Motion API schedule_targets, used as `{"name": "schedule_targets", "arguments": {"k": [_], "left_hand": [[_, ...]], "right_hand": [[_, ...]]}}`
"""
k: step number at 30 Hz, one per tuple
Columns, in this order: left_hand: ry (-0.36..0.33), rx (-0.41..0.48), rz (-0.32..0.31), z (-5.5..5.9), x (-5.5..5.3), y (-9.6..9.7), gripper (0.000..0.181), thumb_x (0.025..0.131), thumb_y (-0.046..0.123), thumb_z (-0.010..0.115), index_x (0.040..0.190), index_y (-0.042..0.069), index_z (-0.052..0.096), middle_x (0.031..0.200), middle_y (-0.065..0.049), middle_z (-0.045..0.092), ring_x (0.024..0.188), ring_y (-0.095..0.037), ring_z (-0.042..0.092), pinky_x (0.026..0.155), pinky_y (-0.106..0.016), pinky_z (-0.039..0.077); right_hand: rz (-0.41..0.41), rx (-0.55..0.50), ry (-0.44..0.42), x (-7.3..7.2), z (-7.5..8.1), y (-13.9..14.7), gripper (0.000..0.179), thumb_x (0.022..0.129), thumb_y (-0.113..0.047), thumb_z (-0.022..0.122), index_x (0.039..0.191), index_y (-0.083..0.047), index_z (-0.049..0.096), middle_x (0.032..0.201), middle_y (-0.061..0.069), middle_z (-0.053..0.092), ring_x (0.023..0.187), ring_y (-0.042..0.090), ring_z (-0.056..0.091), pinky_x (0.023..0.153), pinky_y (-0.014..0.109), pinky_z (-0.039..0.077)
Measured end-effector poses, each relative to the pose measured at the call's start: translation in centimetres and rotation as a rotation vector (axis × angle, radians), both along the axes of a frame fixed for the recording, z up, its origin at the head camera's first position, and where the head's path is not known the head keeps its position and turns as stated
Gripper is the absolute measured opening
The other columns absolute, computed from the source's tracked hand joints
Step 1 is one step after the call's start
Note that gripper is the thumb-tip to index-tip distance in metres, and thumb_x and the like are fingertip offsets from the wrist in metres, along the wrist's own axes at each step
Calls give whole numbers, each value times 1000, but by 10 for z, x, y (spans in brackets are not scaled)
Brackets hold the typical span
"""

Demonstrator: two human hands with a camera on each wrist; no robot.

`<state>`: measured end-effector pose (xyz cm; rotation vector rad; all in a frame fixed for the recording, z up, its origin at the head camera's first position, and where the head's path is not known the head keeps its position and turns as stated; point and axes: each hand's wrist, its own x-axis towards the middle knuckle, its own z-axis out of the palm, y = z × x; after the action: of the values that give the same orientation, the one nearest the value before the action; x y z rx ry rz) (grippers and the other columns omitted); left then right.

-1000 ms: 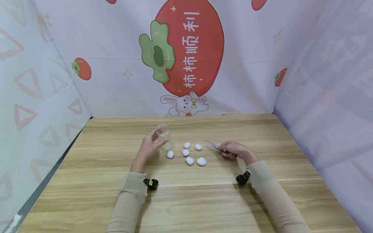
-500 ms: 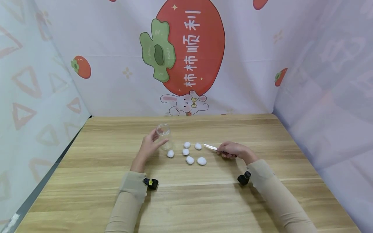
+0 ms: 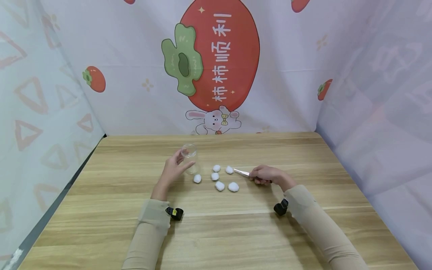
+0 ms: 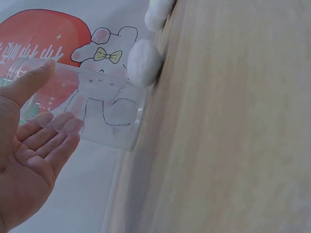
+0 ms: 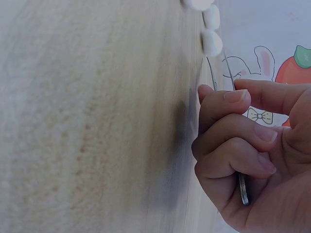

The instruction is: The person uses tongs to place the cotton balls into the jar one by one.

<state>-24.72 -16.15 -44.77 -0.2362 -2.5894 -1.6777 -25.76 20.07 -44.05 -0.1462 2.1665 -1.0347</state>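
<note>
Nearest: wood-grain surface (image 3: 222,236), beige sleeves (image 3: 145,240) reaching in over it, black device (image 3: 177,213) at each wrist. Ahead, six white balls (image 3: 220,186) in a loose cluster. Right hand (image 3: 268,173) grips metal tweezers (image 3: 242,173), fingers curled round them; tips parted, right up by the rear right ball, contact can't be told. Left hand (image 3: 173,168) holds a clear jar (image 4: 104,104) between thumb and fingers; jar upright on the surface, left of the cluster, one ball just beside its base. Beyond: pale backdrop (image 3: 135,112), red fruit print, sideways rabbit.
</note>
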Motion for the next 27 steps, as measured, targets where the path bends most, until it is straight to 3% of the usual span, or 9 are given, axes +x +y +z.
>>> {"name": "schedule_targets", "arguments": {"k": [11,19,23,27], "left_hand": [[-1,25,-3,-1,0,2,66,85,16,73,139,-5,42,143,-26,49,137,-38,45,119,-41,38],[-24,-1,-17,30,19,9,64,88,10,69,140,-10,38,144,-32,44,138,-42,42,120,-45,37],[-26,-1,-17,34,23,10,64,88,10,69,141,-9,37,144,-31,44,138,-41,42,120,-45,36],[-9,4,-13,13,9,4,67,87,15,71,141,-6,39,145,-27,46,138,-40,43,120,-44,37]], "right_hand": [[-3,14,-10,-1,-2,-4,24,102,-23,43,93,-9,59,60,-6,46,48,5,31,44,16,25],[7,3,-8,-1,-3,-11,24,101,-23,44,90,-8,58,60,-5,45,48,5,30,43,16,24],[6,1,-14,-1,-3,-15,26,101,-25,44,88,-8,59,59,-6,46,47,5,31,43,16,24],[-12,4,-15,-3,-4,-19,30,102,-26,45,83,-9,62,57,-7,47,46,4,32,42,16,26]]}}
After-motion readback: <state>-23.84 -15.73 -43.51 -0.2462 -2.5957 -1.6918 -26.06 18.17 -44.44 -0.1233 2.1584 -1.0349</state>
